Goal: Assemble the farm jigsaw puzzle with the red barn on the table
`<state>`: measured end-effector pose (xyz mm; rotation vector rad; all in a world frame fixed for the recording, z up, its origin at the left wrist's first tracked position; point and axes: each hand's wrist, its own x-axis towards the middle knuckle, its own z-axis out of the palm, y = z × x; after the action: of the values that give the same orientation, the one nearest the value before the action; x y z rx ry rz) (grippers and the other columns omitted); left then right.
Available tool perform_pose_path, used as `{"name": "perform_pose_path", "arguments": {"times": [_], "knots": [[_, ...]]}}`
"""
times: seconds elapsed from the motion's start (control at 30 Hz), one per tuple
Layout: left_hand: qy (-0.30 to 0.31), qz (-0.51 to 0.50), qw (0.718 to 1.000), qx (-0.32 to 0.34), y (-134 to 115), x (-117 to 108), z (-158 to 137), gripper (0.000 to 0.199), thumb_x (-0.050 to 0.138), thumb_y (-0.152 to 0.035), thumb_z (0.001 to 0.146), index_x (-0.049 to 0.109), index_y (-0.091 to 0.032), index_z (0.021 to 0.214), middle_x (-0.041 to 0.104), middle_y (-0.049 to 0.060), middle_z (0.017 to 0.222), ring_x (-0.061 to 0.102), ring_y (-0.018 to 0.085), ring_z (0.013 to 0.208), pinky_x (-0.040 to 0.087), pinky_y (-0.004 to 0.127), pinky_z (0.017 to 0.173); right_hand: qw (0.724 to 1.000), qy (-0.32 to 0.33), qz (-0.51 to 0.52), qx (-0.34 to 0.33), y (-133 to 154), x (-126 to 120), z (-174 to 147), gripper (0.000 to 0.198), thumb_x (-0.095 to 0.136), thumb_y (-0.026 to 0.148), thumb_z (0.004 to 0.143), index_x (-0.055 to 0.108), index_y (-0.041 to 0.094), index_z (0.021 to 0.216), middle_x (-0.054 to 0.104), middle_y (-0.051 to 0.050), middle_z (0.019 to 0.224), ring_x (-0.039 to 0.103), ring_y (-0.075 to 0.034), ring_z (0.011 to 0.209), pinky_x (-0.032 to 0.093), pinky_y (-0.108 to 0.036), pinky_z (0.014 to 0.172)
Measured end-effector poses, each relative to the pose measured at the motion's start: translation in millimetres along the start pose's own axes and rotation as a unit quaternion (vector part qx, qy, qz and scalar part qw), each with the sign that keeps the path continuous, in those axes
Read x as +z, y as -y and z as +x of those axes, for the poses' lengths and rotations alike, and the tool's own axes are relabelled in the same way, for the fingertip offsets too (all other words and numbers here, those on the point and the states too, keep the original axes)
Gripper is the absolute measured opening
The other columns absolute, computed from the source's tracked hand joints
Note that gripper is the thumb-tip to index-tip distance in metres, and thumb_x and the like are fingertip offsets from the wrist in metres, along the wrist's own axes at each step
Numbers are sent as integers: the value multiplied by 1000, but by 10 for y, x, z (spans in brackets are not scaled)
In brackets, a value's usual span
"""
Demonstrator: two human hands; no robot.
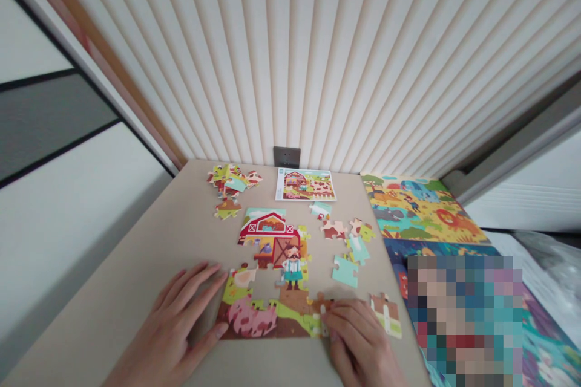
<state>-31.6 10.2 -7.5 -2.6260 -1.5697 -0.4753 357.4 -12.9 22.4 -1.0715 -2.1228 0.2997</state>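
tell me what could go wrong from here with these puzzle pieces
The right hand is at the near right corner of the joined pieces; a hard sideways push might shift or part them.

The loose fence piece lies beside that hand, near the right edge of the table, so a stray brush could knock it away.

Pieces overlap in the far-left pile, so one underneath might be overlooked.
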Motion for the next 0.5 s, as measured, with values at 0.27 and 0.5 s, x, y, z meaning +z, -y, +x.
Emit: {"name": "perform_pose_path", "arguments": {"times": [0.27,0.5], "knots": [[11,-8,1000,-5,18,22,-23,71,66,-49,95,43,-33,161,49,7,160,45,35,147,43,52,121,1000,3,23,13,52,-28,39,39,53,2,94,66,21,125,76,-11,105,73,-25,97,63,-40,81],[16,-12,1000,-9,28,23,-32,70,66,-48,96,43,-33,161,49,6,161,45,34,148,42,51,122,1000,-5,19,4,49,-29,18,40,53,1,93,65,19,126,76,-11,104,71,-25,97,63,-41,81]]}}
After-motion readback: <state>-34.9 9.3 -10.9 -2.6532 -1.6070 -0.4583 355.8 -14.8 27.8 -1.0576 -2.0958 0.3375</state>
